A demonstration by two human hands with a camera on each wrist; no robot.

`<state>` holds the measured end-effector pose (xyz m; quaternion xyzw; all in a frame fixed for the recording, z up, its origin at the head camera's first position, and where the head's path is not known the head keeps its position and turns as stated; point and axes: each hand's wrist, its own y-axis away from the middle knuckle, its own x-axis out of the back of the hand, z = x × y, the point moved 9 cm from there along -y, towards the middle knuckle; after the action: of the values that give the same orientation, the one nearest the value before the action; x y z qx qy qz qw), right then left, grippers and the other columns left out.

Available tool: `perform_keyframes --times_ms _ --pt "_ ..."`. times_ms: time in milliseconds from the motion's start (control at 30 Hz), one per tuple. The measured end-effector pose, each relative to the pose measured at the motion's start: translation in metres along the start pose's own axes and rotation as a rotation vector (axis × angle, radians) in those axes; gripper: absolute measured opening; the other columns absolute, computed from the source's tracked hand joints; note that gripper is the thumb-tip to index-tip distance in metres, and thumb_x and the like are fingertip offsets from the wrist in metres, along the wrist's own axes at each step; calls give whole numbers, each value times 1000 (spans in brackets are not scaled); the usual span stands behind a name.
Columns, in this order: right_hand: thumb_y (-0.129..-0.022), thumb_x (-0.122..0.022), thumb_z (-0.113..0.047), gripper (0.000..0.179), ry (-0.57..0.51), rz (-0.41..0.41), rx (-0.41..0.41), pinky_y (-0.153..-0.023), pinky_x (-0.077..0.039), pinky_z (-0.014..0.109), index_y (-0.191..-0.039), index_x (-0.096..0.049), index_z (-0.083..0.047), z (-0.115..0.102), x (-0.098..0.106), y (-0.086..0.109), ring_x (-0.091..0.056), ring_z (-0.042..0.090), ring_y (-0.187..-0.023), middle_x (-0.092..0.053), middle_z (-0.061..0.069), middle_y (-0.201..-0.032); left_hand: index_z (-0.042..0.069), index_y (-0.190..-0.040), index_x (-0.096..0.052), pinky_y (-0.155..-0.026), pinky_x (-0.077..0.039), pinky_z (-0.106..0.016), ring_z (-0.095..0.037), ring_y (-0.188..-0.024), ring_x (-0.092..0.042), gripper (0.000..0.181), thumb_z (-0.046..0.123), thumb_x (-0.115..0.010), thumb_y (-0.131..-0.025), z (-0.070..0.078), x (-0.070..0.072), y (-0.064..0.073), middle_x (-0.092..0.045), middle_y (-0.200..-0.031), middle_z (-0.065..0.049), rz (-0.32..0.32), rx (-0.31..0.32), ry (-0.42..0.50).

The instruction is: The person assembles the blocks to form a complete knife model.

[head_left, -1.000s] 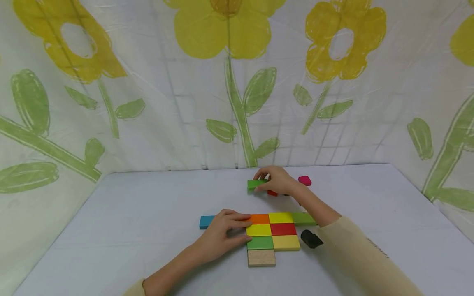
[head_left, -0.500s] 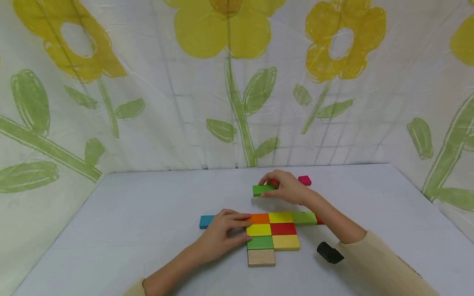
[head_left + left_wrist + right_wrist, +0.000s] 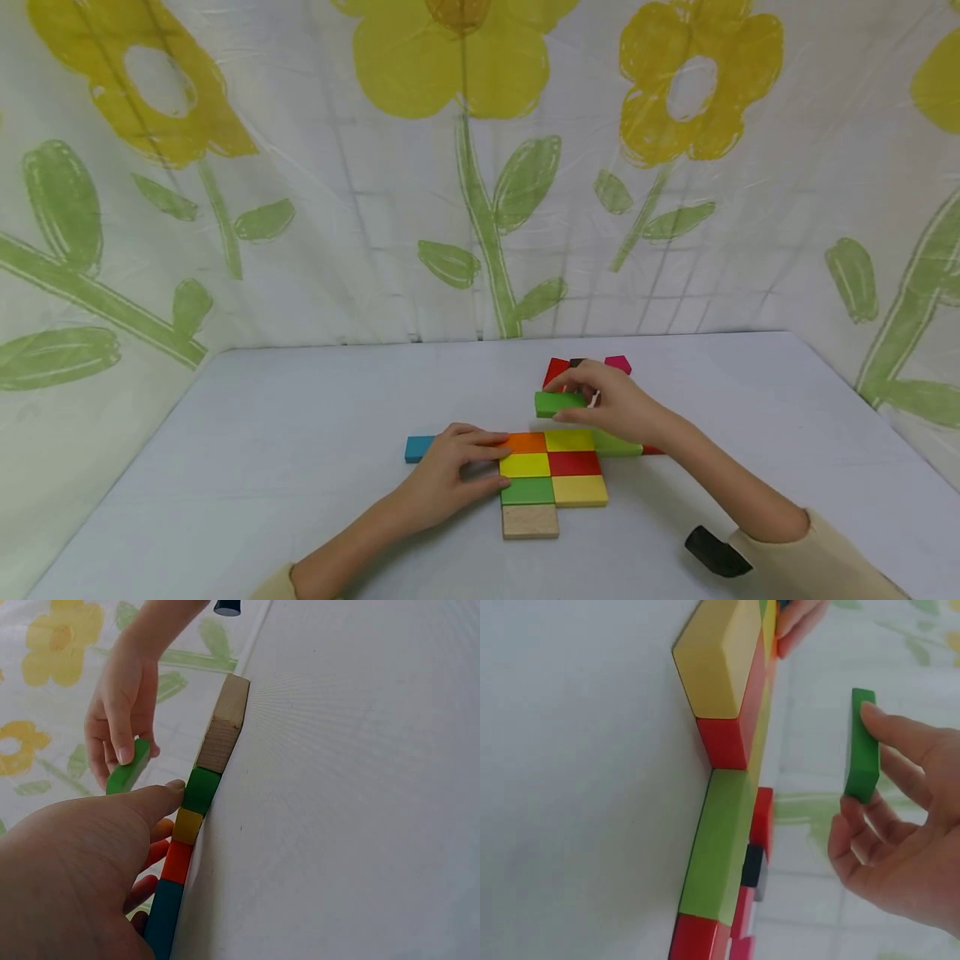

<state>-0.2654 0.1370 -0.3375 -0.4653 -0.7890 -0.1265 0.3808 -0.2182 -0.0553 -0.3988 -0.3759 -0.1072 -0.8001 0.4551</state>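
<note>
My right hand (image 3: pixel 618 407) pinches a green block (image 3: pixel 555 405) between thumb and fingers. In the right wrist view the held green block (image 3: pixel 862 754) hangs in the air, apart from the other blocks. Below it a flat group of coloured blocks lies edge to edge: orange (image 3: pixel 527 443), yellow (image 3: pixel 570 440), red (image 3: pixel 573 463), pale yellow (image 3: pixel 580 492) and others. My left hand (image 3: pixel 450 475) lies at the group's left side, fingers stretched. In the left wrist view its thumb touches a green block (image 3: pixel 201 790), while its fingers lie by the yellow and orange ones.
A plain wooden block (image 3: pixel 530 522) sits at the group's near end. A blue block (image 3: pixel 417 450) extends left, a light green block (image 3: pixel 617 444) right. Loose red (image 3: pixel 555 372) and pink (image 3: pixel 618 363) blocks lie behind on the white table (image 3: pixel 285 433).
My right hand has carried the green block from the back of the table towards me and to the right, uncovering the red block behind. My left hand has stayed in place.
</note>
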Motion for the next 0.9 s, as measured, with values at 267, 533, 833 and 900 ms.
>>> perform_keyframes --times_ms 267,533,833,900 --pt "-89 -86 -24 31 -8 -18 -35 -70 -52 26 -117 -76 -15 -8 1 28 -56 17 -88 -67 -3 -101 15 -133 -75 -105 -48 -44 -21 -127 -53 39 34 -76 -99 0 -1 -1 -67 -144 3 -6 5 -8" --pt "-87 -88 -29 31 -12 -26 -77 -74 -53 26 -115 -76 -21 -9 -5 55 -58 12 -93 -67 -10 -100 15 -134 -75 -106 -49 -44 -22 -128 -53 39 32 -77 -98 0 -1 -2 -68 -143 3 -4 2 -10" --pt "-86 -89 -33 29 -17 -37 -34 -74 -52 25 -111 -77 -25 -14 -19 74 -57 5 -92 -66 -15 -98 15 -135 -74 -106 -49 -44 -22 -128 -53 40 33 -76 -99 -1 -1 -1 -67 -144 2 -9 10 -9" --pt "-85 -90 -33 30 -22 -40 -39 -74 -52 25 -111 -77 -25 -14 -22 76 -57 5 -93 -66 -15 -98 15 -135 -74 -106 -49 -44 -22 -128 -53 40 33 -76 -99 0 -1 -1 -67 -144 2 -9 9 -9"
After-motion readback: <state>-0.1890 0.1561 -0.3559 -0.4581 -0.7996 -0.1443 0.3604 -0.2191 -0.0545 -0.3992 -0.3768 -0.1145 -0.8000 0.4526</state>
